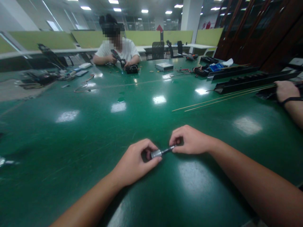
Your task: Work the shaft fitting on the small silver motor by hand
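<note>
My left hand (pixel 134 164) is closed around a small silver cylinder (pixel 156 153), just above the green table (pixel 94 138). A thin dark shaft (pixel 168 150) sticks out of the cylinder toward the right. My right hand (pixel 191 140) pinches the far end of that shaft with its fingertips. Both hands meet near the table's front middle, with the forearms resting low over the surface.
Two long thin brass rods (pixel 222 99) lie at right, beside long black trays (pixel 251 81). Another person's hand with a black wristband (pixel 287 93) rests at the right edge. Across the table a seated person (pixel 117 50) works on a black device (pixel 131 68). Cables and tools clutter the far left.
</note>
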